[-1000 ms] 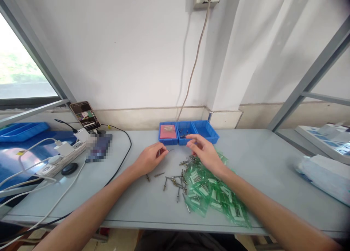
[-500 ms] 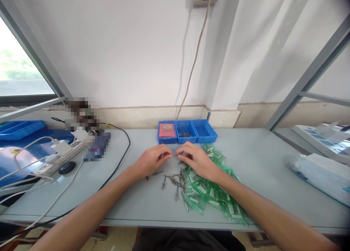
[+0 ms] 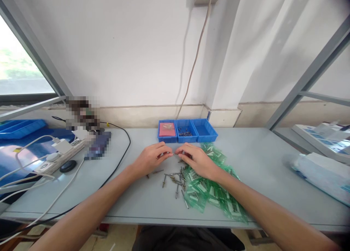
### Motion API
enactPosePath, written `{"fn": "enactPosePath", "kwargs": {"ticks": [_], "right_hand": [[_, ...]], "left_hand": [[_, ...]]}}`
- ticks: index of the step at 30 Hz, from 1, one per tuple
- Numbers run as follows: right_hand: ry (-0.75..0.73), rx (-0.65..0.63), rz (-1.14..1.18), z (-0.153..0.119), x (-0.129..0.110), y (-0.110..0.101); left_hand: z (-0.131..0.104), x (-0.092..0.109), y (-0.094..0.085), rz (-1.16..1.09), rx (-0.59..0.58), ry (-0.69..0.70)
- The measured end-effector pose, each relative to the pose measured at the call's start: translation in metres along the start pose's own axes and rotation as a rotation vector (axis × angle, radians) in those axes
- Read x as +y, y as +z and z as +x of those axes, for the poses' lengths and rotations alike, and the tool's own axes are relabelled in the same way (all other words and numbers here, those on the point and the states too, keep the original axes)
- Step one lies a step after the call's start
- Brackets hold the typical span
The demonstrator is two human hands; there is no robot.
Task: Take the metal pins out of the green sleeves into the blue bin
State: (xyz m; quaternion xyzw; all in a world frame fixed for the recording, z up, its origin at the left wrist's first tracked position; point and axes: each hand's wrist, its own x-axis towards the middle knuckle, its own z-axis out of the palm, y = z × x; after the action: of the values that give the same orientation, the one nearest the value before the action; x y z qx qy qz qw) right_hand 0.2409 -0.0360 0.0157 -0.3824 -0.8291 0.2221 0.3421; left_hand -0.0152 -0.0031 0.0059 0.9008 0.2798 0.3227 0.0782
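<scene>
My left hand and my right hand meet over the table, fingertips pinched at either end of a small metal bolt-like piece. Most of that piece is hidden by the fingers. Just below the hands lies a loose scatter of slim metal bolts, some with a thicker, yellowish part. A pile of green plastic bags holding metal pieces and white strips spreads under and beside my right wrist. Behind the hands stand three joined blue bins: one with a pink packet, one with small metal parts, one bare inside.
At the left are a white power strip with plugs, a black round object and a black cable across the table. A blue tray sits far left. A white plastic-wrapped package lies at the right.
The fingertips have come slightly closer together, and less of the metal piece shows between them. The loose bolts, bags and bins stay where they were.
</scene>
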Motion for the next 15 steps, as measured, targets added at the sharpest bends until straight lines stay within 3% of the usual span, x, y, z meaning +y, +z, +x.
{"fn": "enactPosePath", "kwargs": {"ticks": [7,15], "right_hand": [[-0.035,0.016,-0.054,0.0,-0.001,0.0],[0.06,0.117,-0.058,0.0,0.001,0.0]], "left_hand": [[0.001,0.0,0.004,0.011,0.018,-0.011],[-0.002,-0.005,-0.011,0.084,-0.172,-0.041]]}}
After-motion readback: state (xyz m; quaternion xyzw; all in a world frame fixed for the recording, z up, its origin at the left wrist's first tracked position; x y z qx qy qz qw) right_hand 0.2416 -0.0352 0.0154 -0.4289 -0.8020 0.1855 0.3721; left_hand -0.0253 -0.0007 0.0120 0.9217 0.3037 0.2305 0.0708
